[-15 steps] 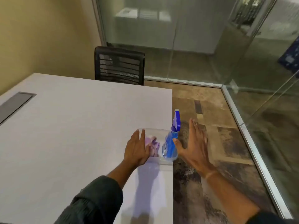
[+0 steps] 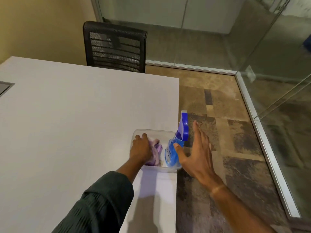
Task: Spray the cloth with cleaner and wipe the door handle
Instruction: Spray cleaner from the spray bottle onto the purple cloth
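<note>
The task is at its very start, judging by how things lie: neither the cloth nor the cleaner has left its container, no spraying has happened, and the door handle is not in view at all. Picking both items up, wetting the cloth and wiping all remain.

A clear plastic tub (image 2: pixel 134 133) sits at the near right corner of the white tabletop (image 2: pixel 75 115), its right side at the tabletop's edge. Inside the tub, toward its left, lies a bunched purple-and-white cloth (image 2: pixel 155 149); toward its right stands a blue spray bottle (image 2: pixel 173 152), upright, its trigger head rising above the tub's rim.

The left hand (image 2: pixel 141 148) reaches into the tub and rests on the cloth with its fingers curled down over it; whether they have truly closed round the fabric cannot be told, as the hand is blurred. The right hand (image 2: pixel 196 152) is spread flat just right of the tub, thumb at or touching the bottle's body, fingers straight, not yet wrapped round it.
</note>
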Tool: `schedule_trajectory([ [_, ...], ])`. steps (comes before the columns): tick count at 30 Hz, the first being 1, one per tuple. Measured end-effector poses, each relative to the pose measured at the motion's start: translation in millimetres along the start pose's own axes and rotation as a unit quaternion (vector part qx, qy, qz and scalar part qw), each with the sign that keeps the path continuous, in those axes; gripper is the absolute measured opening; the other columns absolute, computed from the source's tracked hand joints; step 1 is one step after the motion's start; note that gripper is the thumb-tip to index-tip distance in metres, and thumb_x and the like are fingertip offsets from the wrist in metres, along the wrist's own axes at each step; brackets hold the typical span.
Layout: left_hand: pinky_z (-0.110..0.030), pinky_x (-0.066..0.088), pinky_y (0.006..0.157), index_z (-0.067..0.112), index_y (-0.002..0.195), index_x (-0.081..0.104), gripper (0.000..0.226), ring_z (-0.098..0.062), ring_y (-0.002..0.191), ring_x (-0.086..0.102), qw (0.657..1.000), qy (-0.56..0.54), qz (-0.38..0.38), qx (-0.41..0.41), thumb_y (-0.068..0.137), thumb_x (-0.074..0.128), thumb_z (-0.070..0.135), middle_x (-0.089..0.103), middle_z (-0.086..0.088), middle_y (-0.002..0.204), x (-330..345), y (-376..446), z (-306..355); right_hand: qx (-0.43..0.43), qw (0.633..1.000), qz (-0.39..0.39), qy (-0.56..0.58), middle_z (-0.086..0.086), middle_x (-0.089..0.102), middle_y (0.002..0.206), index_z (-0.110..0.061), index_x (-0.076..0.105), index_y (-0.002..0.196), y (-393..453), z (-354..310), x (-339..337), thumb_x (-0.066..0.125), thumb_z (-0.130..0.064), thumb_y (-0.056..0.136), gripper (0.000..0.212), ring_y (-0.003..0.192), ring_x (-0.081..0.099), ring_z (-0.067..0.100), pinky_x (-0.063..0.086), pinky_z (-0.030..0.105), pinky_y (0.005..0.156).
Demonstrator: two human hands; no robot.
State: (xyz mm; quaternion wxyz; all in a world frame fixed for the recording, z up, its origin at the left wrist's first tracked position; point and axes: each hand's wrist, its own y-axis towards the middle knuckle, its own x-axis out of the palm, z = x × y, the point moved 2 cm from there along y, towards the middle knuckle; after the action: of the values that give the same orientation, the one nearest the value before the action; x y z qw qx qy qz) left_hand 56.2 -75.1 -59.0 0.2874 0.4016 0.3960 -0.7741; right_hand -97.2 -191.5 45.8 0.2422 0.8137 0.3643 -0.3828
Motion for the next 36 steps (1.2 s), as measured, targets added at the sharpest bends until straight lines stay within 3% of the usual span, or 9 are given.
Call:
schedule_trajectory([
  [9,-0.033,0.049,0.092,0.011,0.133,0.04,0.083,-0.027,0.115,0.055,0.994,-0.029,0.058,-0.085,0.08,0.066,0.068,0.053,-0.013,0.13,27,18,0,-0.004,0.999,0.01,0.045,0.009,0.032,0.158,-0.012,0.022,0.155,12,5,5,0.059,-0.051,0.081,0.092,0.143,0.032,0.027,0.026,0.048,0.117],
  [14,-0.033,0.05,0.091,0.011,0.118,0.058,0.07,-0.022,0.106,0.055,0.994,-0.068,0.056,-0.061,0.078,0.067,0.068,0.061,-0.009,0.117,30,23,-7,0.003,0.992,-0.011,0.126,0.008,0.044,0.151,-0.015,0.03,0.152,18,4,16,0.078,-0.037,0.081,0.089,0.136,0.043,0.026,0.036,0.051,0.112],
  [16,-0.03,0.047,0.085,0.011,0.114,0.059,0.068,-0.019,0.099,0.053,0.991,-0.105,0.049,-0.065,0.077,0.071,0.066,0.061,-0.008,0.112,27,21,-7,0.029,0.979,-0.014,0.203,0.005,0.052,0.142,-0.017,0.035,0.15,22,2,22,0.081,-0.033,0.079,0.086,0.125,0.053,0.014,0.049,0.035,0.102],
  [18,-0.024,0.039,0.075,0.011,0.109,0.06,0.061,-0.015,0.09,0.048,0.988,-0.138,0.048,-0.053,0.077,0.074,0.061,0.061,-0.01,0.106,22,17,-5,0.049,0.959,-0.009,0.281,0.004,0.061,0.125,-0.017,0.041,0.145,26,-1,26,0.082,-0.026,0.079,0.078,0.103,0.06,-0.007,0.051,0.01,0.08],
  [20,-0.021,0.036,0.07,0.014,0.102,0.063,0.046,-0.013,0.084,0.049,0.981,-0.185,0.055,-0.023,0.08,0.075,0.053,0.063,-0.006,0.097,15,11,-3,0.055,0.944,0.004,0.324,0.0,0.066,0.105,-0.028,0.051,0.131,30,-2,30,0.08,-0.022,0.08,0.059,0.087,0.062,-0.006,0.051,0.008,0.071],
  [24,-0.027,0.054,0.084,0.025,0.099,0.071,0.014,-0.016,0.097,0.067,0.944,-0.326,0.043,0.031,0.092,0.064,0.034,0.072,0.007,0.096,-13,-10,2,0.051,0.924,0.018,0.378,-0.021,0.058,0.084,-0.044,0.055,0.104,33,-11,34,0.075,-0.029,0.084,0.033,0.078,0.061,-0.01,0.048,0.005,0.069],
  [27,-0.031,0.055,0.09,0.034,0.1,0.072,0.02,-0.011,0.099,0.067,0.907,-0.413,0.071,0.046,0.085,0.06,0.03,0.074,0.01,0.103,-39,-28,4,0.06,0.906,0.02,0.419,-0.002,0.06,0.083,-0.044,0.059,0.103,34,-15,36,0.071,-0.044,0.08,0.026,0.074,0.062,-0.004,0.05,0.009,0.066],
  [31,-0.051,0.052,0.101,0.014,0.121,0.067,0.051,-0.028,0.113,0.065,0.824,-0.557,0.098,0.005,0.077,0.065,0.039,0.069,-0.006,0.121,-64,-43,1,0.05,0.905,0.005,0.423,0.027,0.057,0.085,-0.035,0.061,0.102,40,-18,30,0.068,-0.042,0.082,0.022,0.067,0.058,0.015,0.054,0.017,0.063],
  [36,-0.053,0.055,0.096,0.013,0.121,0.065,0.055,-0.03,0.108,0.067,0.785,-0.603,0.14,0.007,0.078,0.067,0.047,0.07,-0.008,0.116,-98,-56,-2,0.055,0.902,0.017,0.429,0.009,0.062,0.081,-0.028,0.061,0.1,49,-29,4,0.066,-0.045,0.078,0.028,0.069,0.063,0.011,0.052,0.013,0.059],
])
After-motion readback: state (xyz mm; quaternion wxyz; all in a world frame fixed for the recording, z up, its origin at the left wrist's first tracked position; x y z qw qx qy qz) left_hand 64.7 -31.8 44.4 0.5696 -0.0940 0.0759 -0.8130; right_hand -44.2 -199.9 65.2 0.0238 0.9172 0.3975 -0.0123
